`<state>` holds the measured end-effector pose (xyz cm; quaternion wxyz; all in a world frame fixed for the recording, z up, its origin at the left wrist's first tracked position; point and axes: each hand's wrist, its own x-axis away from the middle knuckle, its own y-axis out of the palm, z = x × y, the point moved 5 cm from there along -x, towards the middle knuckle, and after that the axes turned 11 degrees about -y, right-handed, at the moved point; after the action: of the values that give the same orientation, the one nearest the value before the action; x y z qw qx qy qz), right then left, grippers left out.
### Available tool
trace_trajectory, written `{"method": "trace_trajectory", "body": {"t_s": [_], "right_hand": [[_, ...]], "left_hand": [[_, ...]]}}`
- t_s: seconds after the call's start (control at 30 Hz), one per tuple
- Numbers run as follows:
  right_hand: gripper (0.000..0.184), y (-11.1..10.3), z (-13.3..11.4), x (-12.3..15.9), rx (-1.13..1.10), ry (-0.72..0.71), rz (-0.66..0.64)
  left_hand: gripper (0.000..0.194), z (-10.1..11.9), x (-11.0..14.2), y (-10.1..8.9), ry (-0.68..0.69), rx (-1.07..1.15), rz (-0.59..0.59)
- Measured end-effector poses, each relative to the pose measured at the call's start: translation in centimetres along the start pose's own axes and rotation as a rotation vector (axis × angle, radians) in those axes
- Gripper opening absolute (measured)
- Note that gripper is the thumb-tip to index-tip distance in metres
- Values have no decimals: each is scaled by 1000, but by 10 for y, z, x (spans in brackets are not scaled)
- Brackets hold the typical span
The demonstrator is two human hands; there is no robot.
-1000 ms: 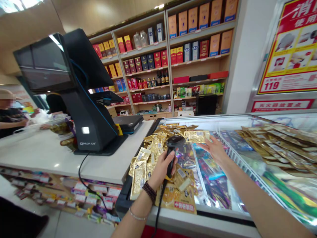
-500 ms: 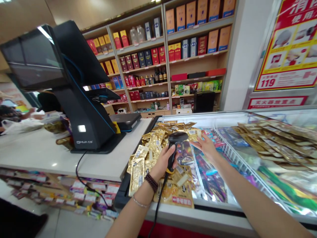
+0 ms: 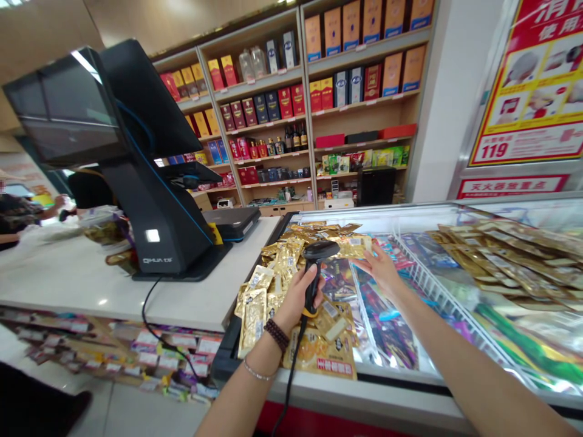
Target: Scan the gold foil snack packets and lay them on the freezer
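Note:
My left hand (image 3: 298,297) is wrapped round the grip of a black corded barcode scanner (image 3: 317,262), its head pointing right over a heap of gold snack packets (image 3: 277,276) on the glass lid of a chest freezer (image 3: 423,370). My right hand (image 3: 381,270) reaches forward over the lid with fingers stretched out, its fingertips touching a gold packet (image 3: 353,246) at the far side of the heap. A larger gold packet with a red label (image 3: 325,358) lies near the front edge.
A black checkout terminal (image 3: 122,152) stands on the white counter (image 3: 82,285) at left, its cable hanging over the edge. More gold packets (image 3: 514,261) cover the freezer lid at right. Shelves of boxed goods (image 3: 291,103) line the back wall. Another person's arm (image 3: 18,209) shows far left.
My right hand has drawn leftward toward the packets beside the scanner head. The view has shifted slightly; my left hand keeps the scanner in about the same place.

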<state>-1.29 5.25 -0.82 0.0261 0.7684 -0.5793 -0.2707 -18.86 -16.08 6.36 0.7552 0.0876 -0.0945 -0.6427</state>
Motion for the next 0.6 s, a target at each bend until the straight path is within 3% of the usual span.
{"method": "trace_trajectory", "body": {"t_s": [0.6], "right_hand": [[39, 2, -3, 2, 6, 1, 27]], "left_hand": [[77, 1, 1, -3, 13, -5, -2]]}}
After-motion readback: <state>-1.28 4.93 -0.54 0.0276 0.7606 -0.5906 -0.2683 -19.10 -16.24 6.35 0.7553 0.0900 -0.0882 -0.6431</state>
